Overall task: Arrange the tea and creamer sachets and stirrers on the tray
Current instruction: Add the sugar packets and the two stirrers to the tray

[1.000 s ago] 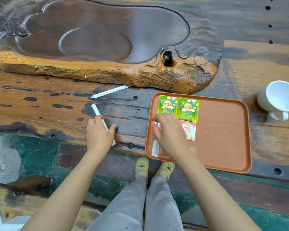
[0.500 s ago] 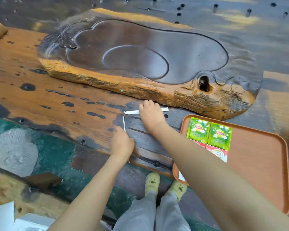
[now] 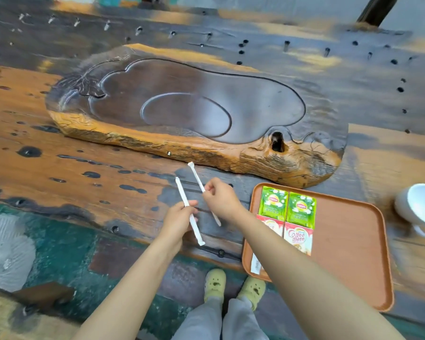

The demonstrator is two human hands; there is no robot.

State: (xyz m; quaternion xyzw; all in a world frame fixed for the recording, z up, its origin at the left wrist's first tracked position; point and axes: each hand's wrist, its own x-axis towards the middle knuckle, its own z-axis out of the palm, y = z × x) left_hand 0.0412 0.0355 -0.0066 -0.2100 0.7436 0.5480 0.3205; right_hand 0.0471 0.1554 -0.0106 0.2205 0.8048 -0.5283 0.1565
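Sachets look sorted already: two green Lipton tea sachets (image 3: 287, 206) sit side by side at the far left of the orange tray (image 3: 349, 244), with two Coffee mate creamer sachets (image 3: 297, 238) right below them, one half hidden by the forearm. What's left is the wrapped stirrers, neither on the tray yet. The left hand (image 3: 179, 220) pinches one white stirrer (image 3: 189, 211) and the right hand (image 3: 222, 200) pinches the other stirrer (image 3: 197, 179), both held above the wooden table (image 3: 59, 173) just left of the tray.
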